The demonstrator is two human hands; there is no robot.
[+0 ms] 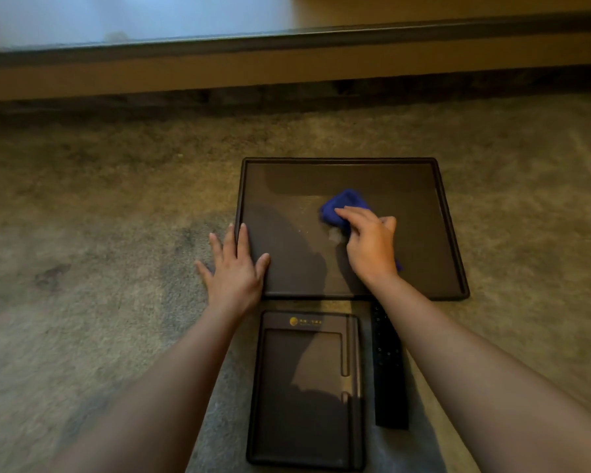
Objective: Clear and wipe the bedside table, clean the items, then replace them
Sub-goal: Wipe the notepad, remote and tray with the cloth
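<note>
A large dark tray point(420, 186) lies flat on the carpet. My right hand point(369, 244) presses a bunched blue cloth point(343, 203) onto the tray's middle. My left hand point(234, 268) lies flat with fingers spread, over the tray's left edge and the carpet beside it. Nearer to me lies a smaller dark notepad holder point(304, 387) with a gold logo at its top. A black remote control point(388, 370) lies along its right side, partly under my right forearm.
Grey-brown carpet point(99, 233) surrounds the items on all sides. A low wooden base with a dark ledge point(287, 73) runs across the far side, with a pale surface point(116, 18) above it.
</note>
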